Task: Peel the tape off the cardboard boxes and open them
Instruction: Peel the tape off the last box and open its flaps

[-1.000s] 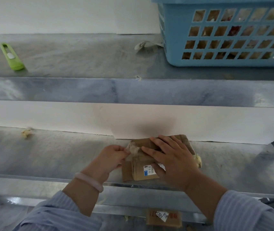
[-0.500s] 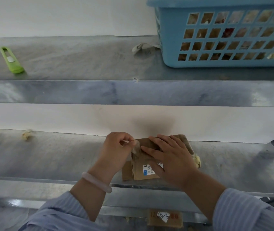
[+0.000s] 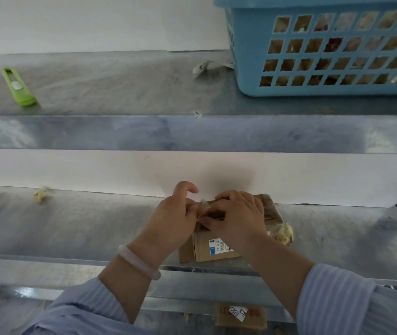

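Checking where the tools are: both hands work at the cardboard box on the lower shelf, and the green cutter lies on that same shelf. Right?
Not quite: the head view shows the green cutter on the upper shelf, far left. The left hand, pinching tape, and right hand do work at the cardboard box on the lower shelf.

Left sleeve (image 3: 83,308) at 7 o'clock, right sleeve (image 3: 349,303) at 5 o'clock: light blue cloth, fine pale stripes, creased, pushed up forearm. Smooth milky-white bangle (image 3: 139,262) round left wrist. Left hand (image 3: 173,221), right hand (image 3: 238,218) bare.
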`<state>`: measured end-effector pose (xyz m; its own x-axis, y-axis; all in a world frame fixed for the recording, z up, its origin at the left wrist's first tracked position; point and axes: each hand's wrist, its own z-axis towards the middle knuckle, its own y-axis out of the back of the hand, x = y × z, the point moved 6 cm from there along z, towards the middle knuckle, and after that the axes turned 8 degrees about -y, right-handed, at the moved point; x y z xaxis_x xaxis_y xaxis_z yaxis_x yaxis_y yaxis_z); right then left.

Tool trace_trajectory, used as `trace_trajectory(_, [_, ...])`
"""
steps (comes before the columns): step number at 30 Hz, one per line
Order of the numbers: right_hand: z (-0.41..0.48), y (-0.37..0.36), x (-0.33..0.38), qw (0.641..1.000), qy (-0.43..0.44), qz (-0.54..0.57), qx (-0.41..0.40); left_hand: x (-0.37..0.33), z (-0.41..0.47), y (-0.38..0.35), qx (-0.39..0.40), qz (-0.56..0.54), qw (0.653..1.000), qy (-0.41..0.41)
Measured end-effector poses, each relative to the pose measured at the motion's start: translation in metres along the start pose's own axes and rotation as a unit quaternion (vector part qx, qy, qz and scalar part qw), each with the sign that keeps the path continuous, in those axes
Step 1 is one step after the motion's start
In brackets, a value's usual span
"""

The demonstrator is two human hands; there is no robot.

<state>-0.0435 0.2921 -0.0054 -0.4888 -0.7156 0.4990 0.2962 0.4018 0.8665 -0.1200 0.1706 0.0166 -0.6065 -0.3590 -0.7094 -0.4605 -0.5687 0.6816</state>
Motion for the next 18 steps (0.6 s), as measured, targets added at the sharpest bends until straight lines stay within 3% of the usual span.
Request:
trace_trajectory(8, [0.002, 0.000, -0.001, 1.000, -0.016, 0.016, -0.013, 0.025, -0.012, -0.001, -0.082, -0.150, 0.983, 0.063])
trace_trajectory(13, [0.002, 0.003, 0.001, 1.000, 0.010, 0.006, 0.000, 0.028, -0.009, -0.002, -0.111, -0.120, 0.984, 0.067])
trace_trajectory(18, [0.002, 0.004, 0.005, 0.999, 0.032, 0.031, -0.006, 0.027, -0.006, -0.002, -0.058, -0.051, 0.997, 0.029])
